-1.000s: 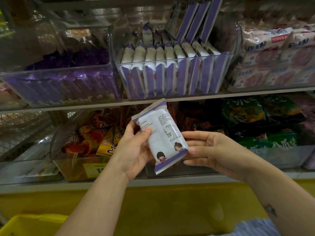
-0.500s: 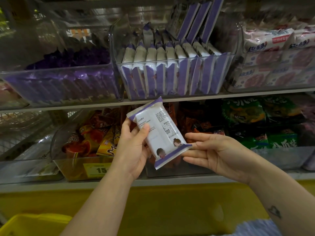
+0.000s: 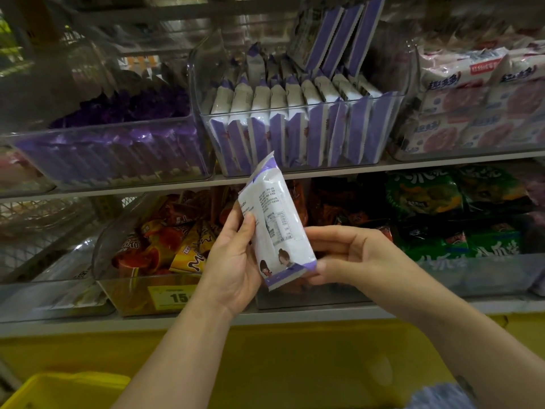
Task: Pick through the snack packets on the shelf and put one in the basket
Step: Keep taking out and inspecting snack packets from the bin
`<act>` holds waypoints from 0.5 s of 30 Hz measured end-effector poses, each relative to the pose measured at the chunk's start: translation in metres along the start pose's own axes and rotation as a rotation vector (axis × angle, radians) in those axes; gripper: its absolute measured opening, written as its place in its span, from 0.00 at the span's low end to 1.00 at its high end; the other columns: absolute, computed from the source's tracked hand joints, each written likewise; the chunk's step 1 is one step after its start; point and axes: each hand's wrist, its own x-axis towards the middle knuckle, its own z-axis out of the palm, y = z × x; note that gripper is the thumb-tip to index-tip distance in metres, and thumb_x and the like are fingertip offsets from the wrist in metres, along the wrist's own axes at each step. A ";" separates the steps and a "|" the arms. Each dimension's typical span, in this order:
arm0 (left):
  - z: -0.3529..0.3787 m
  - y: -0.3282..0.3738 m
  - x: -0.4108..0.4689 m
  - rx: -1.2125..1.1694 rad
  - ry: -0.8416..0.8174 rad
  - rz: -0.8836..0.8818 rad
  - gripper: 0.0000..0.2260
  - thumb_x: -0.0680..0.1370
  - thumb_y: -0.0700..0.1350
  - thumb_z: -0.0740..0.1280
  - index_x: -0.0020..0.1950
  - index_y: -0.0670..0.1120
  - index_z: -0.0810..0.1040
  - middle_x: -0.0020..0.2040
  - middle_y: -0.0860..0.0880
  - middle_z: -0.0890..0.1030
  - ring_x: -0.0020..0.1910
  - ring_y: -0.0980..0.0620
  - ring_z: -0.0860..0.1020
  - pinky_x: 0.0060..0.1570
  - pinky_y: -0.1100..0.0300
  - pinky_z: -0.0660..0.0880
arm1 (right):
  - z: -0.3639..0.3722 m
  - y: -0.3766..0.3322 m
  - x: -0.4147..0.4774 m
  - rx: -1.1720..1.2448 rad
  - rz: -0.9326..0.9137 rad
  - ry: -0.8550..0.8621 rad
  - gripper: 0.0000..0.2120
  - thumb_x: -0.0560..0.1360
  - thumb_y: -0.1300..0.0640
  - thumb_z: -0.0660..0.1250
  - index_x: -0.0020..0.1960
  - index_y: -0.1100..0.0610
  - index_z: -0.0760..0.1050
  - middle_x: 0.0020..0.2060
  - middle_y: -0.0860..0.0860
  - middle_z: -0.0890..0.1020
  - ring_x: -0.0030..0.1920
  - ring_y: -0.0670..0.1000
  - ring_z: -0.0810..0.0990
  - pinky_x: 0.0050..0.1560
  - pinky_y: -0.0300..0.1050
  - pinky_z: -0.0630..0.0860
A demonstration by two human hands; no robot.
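While held tilted before the lower shelf (image 3: 309, 315), white-and-purple snack packet (image 3: 275, 228): left hand (image 3: 233, 261) clasps its left edge, thumb on front; right hand (image 3: 351, 255) pinches lower right corner, fingers curled. Yellow basket (image 3: 59, 391) below left.

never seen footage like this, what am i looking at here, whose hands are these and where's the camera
There is no machine here: a person wears a camera on the head, so the single view looks forward and down at their two hands. The left hand grips a white and purple snack packet, printed back toward the camera; the right hand pinches its lower corner. Behind is a shop shelf. A clear bin above holds a row of matching packets; below lie orange packets and green packets. A yellow basket shows at bottom left.
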 end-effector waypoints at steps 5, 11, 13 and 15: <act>0.008 -0.006 -0.003 0.149 -0.037 0.072 0.21 0.73 0.46 0.67 0.66 0.53 0.73 0.54 0.47 0.85 0.51 0.49 0.84 0.40 0.56 0.82 | -0.009 0.003 0.005 0.203 0.085 -0.093 0.24 0.67 0.62 0.67 0.61 0.49 0.76 0.53 0.53 0.85 0.48 0.52 0.85 0.43 0.40 0.81; 0.014 -0.015 -0.007 0.507 0.034 0.223 0.16 0.71 0.52 0.69 0.58 0.53 0.74 0.51 0.52 0.85 0.51 0.53 0.84 0.40 0.60 0.81 | -0.002 0.009 0.003 0.082 0.002 -0.061 0.14 0.76 0.48 0.65 0.62 0.40 0.76 0.56 0.48 0.84 0.56 0.52 0.83 0.56 0.52 0.79; 0.011 -0.010 -0.008 0.718 0.044 0.284 0.15 0.72 0.54 0.70 0.58 0.58 0.76 0.55 0.52 0.82 0.54 0.54 0.82 0.41 0.62 0.81 | 0.001 0.008 0.003 0.070 -0.039 -0.008 0.14 0.74 0.49 0.65 0.59 0.40 0.77 0.54 0.46 0.84 0.54 0.49 0.84 0.52 0.49 0.82; 0.008 -0.005 -0.009 0.883 -0.030 0.268 0.17 0.74 0.51 0.72 0.62 0.63 0.74 0.60 0.54 0.79 0.57 0.54 0.80 0.43 0.61 0.81 | 0.001 0.007 0.004 0.052 -0.078 0.055 0.15 0.73 0.49 0.65 0.60 0.40 0.75 0.52 0.43 0.85 0.52 0.46 0.84 0.44 0.40 0.82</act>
